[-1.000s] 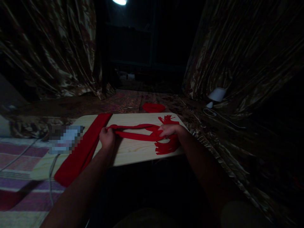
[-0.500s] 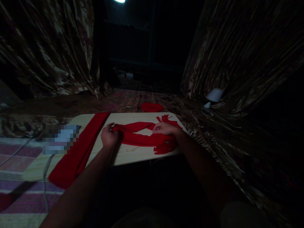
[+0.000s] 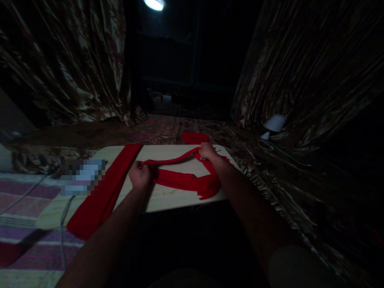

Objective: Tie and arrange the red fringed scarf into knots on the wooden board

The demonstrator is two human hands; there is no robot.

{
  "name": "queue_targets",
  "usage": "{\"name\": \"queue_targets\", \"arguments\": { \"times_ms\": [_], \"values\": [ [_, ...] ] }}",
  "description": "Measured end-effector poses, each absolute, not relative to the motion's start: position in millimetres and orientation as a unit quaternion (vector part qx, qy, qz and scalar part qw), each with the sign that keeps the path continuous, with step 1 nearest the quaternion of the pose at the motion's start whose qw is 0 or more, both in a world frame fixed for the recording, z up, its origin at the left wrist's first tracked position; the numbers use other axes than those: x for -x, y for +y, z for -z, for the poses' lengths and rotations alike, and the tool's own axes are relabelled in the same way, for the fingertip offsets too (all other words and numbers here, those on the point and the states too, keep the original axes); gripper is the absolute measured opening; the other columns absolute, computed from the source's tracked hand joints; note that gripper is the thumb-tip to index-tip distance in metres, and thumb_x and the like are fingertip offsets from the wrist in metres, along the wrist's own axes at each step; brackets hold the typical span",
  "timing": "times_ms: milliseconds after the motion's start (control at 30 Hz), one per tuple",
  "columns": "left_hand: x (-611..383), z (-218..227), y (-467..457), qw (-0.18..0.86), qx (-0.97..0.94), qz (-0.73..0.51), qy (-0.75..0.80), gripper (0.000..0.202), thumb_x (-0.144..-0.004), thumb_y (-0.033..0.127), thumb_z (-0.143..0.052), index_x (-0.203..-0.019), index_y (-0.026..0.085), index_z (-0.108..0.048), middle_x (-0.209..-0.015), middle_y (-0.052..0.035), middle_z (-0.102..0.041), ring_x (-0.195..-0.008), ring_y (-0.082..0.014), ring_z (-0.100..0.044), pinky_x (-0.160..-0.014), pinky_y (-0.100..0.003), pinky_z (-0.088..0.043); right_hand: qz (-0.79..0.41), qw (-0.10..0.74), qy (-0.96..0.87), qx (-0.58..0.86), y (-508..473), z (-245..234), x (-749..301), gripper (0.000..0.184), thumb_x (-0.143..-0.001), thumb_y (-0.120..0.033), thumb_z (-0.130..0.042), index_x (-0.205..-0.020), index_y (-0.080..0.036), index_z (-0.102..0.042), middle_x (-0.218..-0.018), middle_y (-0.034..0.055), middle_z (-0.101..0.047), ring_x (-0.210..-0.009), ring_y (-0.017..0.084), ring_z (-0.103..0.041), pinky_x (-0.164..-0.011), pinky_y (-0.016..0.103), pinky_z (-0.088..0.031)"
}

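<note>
A red fringed scarf point(image 3: 177, 179) lies in a long loop on a pale wooden board point(image 3: 168, 197). At the loop's left end, my left hand point(image 3: 139, 174) is closed on the fabric. My right hand point(image 3: 207, 151) pinches the far strand near the fringed end and pulls it into a narrow, taut band between the hands. The near strand rests flat, its fringe toward the board's right side. Part of the fringe is hidden behind my right hand and wrist.
Another long red folded cloth point(image 3: 105, 196) crosses the board's left side. A pixelated device point(image 3: 82, 177) with a cable sits by it. Beyond the board's far edge is a red rolled cloth point(image 3: 195, 138). A small white lamp point(image 3: 275, 122) stands at the right, near curtains point(image 3: 300, 72).
My right hand has moved away from me and slightly left, gripping the far strand, which has gone from a wide, slack strip to a tight band. My left hand keeps its hold.
</note>
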State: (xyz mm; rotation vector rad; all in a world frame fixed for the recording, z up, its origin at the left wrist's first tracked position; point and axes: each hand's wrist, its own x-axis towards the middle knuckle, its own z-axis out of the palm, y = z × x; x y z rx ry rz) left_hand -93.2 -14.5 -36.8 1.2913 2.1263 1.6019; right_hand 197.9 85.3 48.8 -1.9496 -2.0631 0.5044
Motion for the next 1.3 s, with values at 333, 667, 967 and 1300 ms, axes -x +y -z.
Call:
{"name": "queue_targets", "arguments": {
  "times_ms": [333, 667, 967, 1300],
  "values": [
    [92.3, 34.7, -16.7, 0.113, -0.421, -0.556, 0.708, 0.009, -0.077, 0.031, -0.056, -0.075, 0.022, -0.055, -0.071, -0.0018, -0.06, -0.071, -0.0204, -0.057, -0.068, -0.031, -0.043, 0.088, 0.423, -0.746, 0.507, 78.0, -110.1, -187.1, 0.054, -0.081, -0.003, -0.037, -0.133, -0.013, -0.047, -0.137, 0.0166, -0.055, -0.129, 0.023, -0.051, -0.111, 0.038, -0.039],
    [91.3, 31.6, -18.2, 0.122, -0.392, -0.57, 0.711, 0.007, -0.073, 0.027, -0.057, -0.074, 0.021, -0.055, -0.069, -0.0009, -0.059, -0.068, -0.0184, -0.055, -0.066, -0.03, -0.042, 0.152, 0.269, -0.666, 0.679, 58.1, -123.0, -202.6, 0.034, -0.096, -0.017, -0.039, -0.125, -0.021, -0.057, -0.115, 0.0133, -0.066, -0.103, 0.027, -0.063, -0.091, 0.039, -0.046],
    [94.0, 32.2, -17.8, 0.132, -0.371, -0.584, 0.71, 0.009, -0.074, 0.024, -0.059, -0.07, 0.021, -0.051, -0.067, 0.0007, -0.056, -0.066, -0.0172, -0.052, -0.064, -0.029, -0.038, 0.261, 0.286, -0.665, 0.638, 64.8, -129.6, -224.2, 0.025, -0.086, -0.009, -0.046, -0.104, -0.014, -0.063, -0.107, 0.0159, -0.061, -0.107, 0.029, -0.05, -0.092, 0.039, -0.038],
    [89.2, 36.8, -14.8, 0.08, -0.426, -0.594, 0.678, 0.028, -0.067, 0.025, -0.066, -0.093, 0.019, -0.059, -0.088, -0.0061, -0.063, -0.082, -0.0226, -0.057, -0.076, -0.035, -0.045, 0.136, 0.378, -0.641, 0.654, 55.8, -142.3, -220.1, 0.03, -0.09, -0.014, -0.044, -0.118, -0.015, -0.053, -0.098, 0.0113, -0.066, -0.091, 0.025, -0.062, -0.084, 0.034, -0.044]
  ]
}}
